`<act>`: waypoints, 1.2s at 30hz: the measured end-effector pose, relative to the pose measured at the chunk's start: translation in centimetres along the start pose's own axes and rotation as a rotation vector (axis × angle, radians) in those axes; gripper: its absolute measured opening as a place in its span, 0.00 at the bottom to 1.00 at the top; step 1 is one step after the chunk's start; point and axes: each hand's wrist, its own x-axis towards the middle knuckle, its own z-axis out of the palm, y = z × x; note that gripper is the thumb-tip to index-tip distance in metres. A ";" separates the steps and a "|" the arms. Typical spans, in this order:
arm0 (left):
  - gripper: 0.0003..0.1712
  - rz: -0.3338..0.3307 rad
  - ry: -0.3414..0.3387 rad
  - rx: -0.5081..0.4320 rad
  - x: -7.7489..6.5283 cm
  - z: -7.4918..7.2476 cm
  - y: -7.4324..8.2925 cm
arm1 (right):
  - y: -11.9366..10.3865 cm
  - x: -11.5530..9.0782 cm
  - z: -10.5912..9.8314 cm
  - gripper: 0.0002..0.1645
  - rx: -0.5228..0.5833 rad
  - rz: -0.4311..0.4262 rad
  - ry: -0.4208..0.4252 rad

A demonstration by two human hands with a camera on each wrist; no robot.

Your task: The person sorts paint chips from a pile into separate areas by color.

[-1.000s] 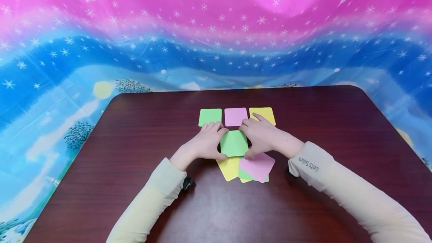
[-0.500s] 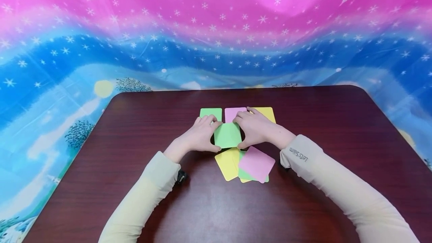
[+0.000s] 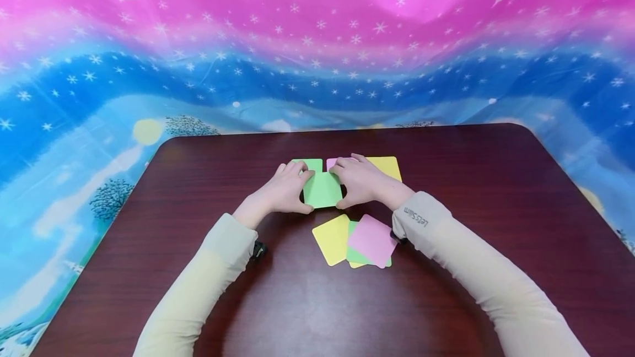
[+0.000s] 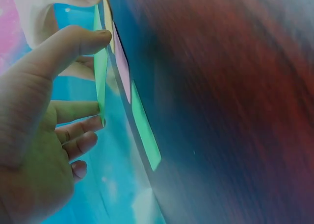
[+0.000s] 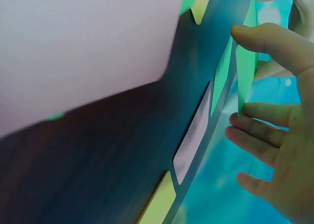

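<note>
Both hands hold one square green card [image 3: 322, 190] between them, raised off the table. My left hand [image 3: 280, 189] pinches its left edge, thumb at the near corner and fingers at the far one. On the opposite edge my right hand [image 3: 366, 182] grips in the same way. In the left wrist view the held card [image 4: 100, 79] is seen edge-on, apart from the tabletop. Behind it lies a row: a green card [image 3: 312, 164], a pink card [image 3: 331, 163] partly covered by my right hand, and a yellow card [image 3: 386, 167].
Nearer me is a loose pile: a yellow card [image 3: 330, 240], a pink card [image 3: 372, 240] on top, and a green card [image 3: 355, 254] peeking out beneath. They lie on a dark reddish wooden table [image 3: 208, 180]. A patterned cloth [image 3: 317, 43] hangs behind its far edge.
Both hands have carried the green card leftward and away from me, from over the loose pile to just before the row's green card. The pile is now uncovered and stays put.
</note>
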 end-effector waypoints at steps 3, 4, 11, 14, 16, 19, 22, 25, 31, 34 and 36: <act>0.46 -0.008 -0.011 -0.028 0.3 0.0 -0.9 | -0.1 0.9 -0.3 0.47 -0.003 0.008 -0.015; 0.47 -0.009 -0.015 -0.036 0.4 0.0 -1.2 | -0.1 1.1 -0.4 0.47 0.000 0.011 -0.014; 0.46 -0.020 -0.034 -0.082 0.8 -0.5 -2.7 | 0.1 2.4 -0.3 0.47 0.016 0.035 0.009; 0.44 -0.030 -0.041 -0.086 0.9 -0.6 -3.2 | 0.1 3.0 -0.1 0.46 0.031 0.043 0.016; 0.43 -0.038 -0.048 -0.088 0.9 -0.6 -3.6 | 0.0 3.3 0.0 0.45 0.047 0.048 0.020; 0.42 -0.048 -0.048 -0.091 1.1 -0.4 -4.3 | -0.1 3.8 0.2 0.45 0.070 0.065 0.025; 0.41 -0.064 -0.051 -0.097 1.3 -0.2 -4.9 | -0.2 4.3 0.3 0.45 0.084 0.086 0.024; 0.41 -0.076 -0.068 -0.095 1.6 -0.2 -5.4 | -0.2 4.7 0.5 0.44 0.086 0.102 0.011; 0.38 -0.091 -0.100 -0.075 2.4 -0.4 -5.8 | 0.0 5.5 0.9 0.43 0.078 0.143 -0.024; 0.37 -0.106 -0.118 -0.070 2.7 -0.4 -6.1 | 0.0 5.9 1.0 0.43 0.074 0.155 -0.037; 0.37 -0.117 -0.127 -0.070 2.8 -0.3 -6.2 | 0.0 6.1 1.1 0.43 0.071 0.158 -0.043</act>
